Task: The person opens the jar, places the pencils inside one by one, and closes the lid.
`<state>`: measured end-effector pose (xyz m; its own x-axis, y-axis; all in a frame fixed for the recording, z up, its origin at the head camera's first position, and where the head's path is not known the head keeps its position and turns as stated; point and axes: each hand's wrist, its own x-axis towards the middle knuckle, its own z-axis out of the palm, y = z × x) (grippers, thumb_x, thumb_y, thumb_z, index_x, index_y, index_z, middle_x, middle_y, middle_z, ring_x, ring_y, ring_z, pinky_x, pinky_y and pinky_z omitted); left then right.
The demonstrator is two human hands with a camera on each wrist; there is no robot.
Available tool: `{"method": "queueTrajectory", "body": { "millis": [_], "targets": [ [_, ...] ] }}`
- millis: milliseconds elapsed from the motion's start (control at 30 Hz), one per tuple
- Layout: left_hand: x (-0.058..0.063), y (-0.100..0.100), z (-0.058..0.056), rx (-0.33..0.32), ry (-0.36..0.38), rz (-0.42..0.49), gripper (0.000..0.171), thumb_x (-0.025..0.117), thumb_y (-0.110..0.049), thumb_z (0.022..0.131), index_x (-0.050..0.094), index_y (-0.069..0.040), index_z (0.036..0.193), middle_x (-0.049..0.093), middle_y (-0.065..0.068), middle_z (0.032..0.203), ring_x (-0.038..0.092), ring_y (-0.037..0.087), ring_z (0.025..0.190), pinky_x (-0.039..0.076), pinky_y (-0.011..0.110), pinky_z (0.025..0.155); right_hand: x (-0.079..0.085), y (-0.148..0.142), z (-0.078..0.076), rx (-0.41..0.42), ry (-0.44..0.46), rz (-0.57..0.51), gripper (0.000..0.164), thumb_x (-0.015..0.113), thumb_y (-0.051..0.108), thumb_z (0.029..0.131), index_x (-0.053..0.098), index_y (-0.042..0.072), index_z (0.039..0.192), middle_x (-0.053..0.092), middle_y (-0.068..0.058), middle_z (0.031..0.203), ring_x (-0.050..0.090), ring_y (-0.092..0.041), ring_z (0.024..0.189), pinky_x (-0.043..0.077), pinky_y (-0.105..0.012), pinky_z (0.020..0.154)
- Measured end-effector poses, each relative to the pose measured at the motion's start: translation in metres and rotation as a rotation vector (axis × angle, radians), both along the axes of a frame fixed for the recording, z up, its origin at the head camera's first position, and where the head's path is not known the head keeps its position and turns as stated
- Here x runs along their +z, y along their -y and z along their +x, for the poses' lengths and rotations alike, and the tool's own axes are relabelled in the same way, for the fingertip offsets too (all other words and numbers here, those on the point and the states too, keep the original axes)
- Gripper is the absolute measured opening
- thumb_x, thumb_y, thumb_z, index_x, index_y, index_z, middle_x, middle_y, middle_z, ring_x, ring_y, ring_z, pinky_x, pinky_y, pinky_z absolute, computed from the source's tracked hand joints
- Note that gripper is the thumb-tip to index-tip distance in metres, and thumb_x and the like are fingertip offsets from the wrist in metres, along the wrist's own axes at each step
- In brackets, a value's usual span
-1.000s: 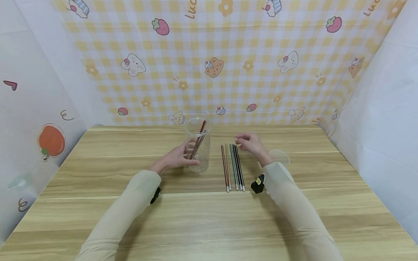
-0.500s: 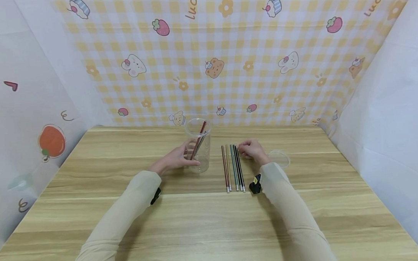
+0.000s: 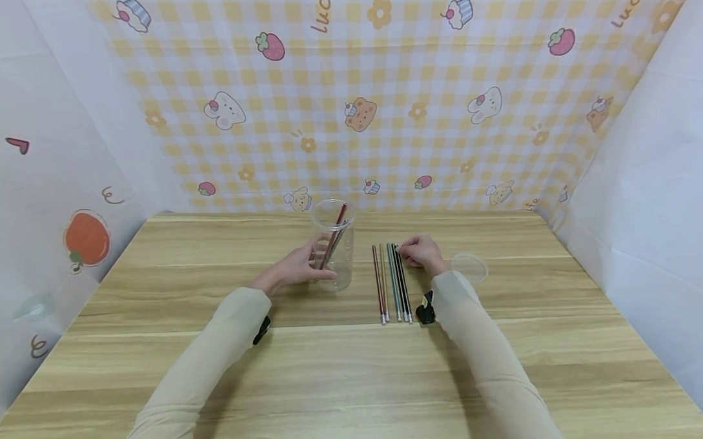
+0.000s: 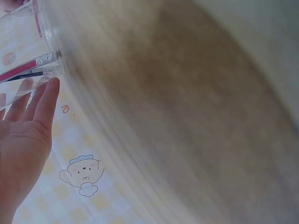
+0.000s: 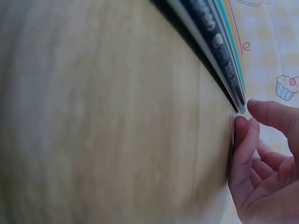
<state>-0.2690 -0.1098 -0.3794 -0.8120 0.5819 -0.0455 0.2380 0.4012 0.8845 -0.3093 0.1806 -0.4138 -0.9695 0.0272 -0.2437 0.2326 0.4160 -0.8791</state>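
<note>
My left hand (image 3: 297,265) is wrapped around the side of a tall clear plastic cup (image 3: 343,281), which stands upright. A red pencil (image 3: 333,238) and a darker pencil lean inside it; their metal-banded ends show in the left wrist view. To the right lies a row of pencils: dark red (image 3: 379,283), tan (image 3: 384,280), teal (image 3: 393,279) and black (image 3: 404,289), eraser ends toward me. At the far end of the row my right hand (image 3: 424,252) pinches the tip of the outer black pencil between thumb and finger, seen closely in the right wrist view.
A round clear lid (image 3: 471,267) lies flat just right of my right wrist. The wooden table (image 3: 357,387) ends at a checked cloth backdrop (image 3: 301,118), with white cloth along both sides. Both wrists carry black camera mounts (image 3: 426,310).
My right hand has come down and slightly left onto the black pencil's tip, its fingers closing together. The left hand and the cup have stayed put.
</note>
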Motion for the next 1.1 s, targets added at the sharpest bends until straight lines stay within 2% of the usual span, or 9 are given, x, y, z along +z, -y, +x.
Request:
{"method": "queueTrajectory", "body": {
  "millis": [233,300,633,933,1100],
  "targets": [
    [-0.021,0.002,-0.013,0.025,-0.024,-0.009,0.081,0.074,-0.026,0.072,0.023,-0.021,0.135,0.035,0.021,0.132,0.038,0.034,0.117,0.029,0.048,0.096,-0.004,0.002,-0.002,-0.006,-0.012,0.049,0.014,0.060,0.005,0.081,0.061,-0.005,0.091,0.057,-0.005,0.066,0.050,-0.008,0.050,0.042,-0.016,0.043],
    [-0.023,0.002,-0.014,0.028,-0.032,-0.008,0.080,0.074,-0.026,0.072,0.024,-0.022,0.134,0.036,0.020,0.131,0.038,0.033,0.116,0.030,0.048,0.095,-0.004,0.002,-0.002,-0.004,-0.018,0.062,0.014,0.061,0.006,0.081,0.061,-0.005,0.090,0.057,-0.005,0.065,0.050,-0.008,0.050,0.043,-0.016,0.043],
    [-0.022,0.002,-0.013,0.033,-0.032,-0.016,0.078,0.074,-0.025,0.072,0.025,-0.024,0.133,0.036,0.019,0.131,0.039,0.033,0.116,0.030,0.047,0.095,0.003,0.000,0.001,0.032,0.011,0.103,0.016,0.061,0.007,0.082,0.059,-0.005,0.091,0.057,-0.007,0.069,0.051,-0.009,0.053,0.047,-0.019,0.049],
    [-0.023,0.001,-0.014,0.035,-0.027,-0.002,0.077,0.074,-0.026,0.071,0.026,-0.024,0.132,0.038,0.018,0.130,0.040,0.031,0.115,0.031,0.046,0.095,0.006,0.000,-0.003,0.119,-0.010,0.318,0.013,0.064,0.011,0.080,0.062,-0.002,0.079,0.056,-0.005,0.061,0.049,-0.010,0.047,0.045,-0.020,0.044],
    [-0.024,0.002,-0.015,0.031,-0.028,-0.003,0.078,0.074,-0.026,0.072,0.025,-0.023,0.133,0.037,0.019,0.130,0.039,0.032,0.116,0.031,0.046,0.095,0.008,0.003,-0.003,0.123,-0.001,0.364,0.012,0.066,0.010,0.077,0.061,0.000,0.074,0.055,-0.005,0.059,0.048,-0.010,0.045,0.045,-0.020,0.044]
  ]
}}
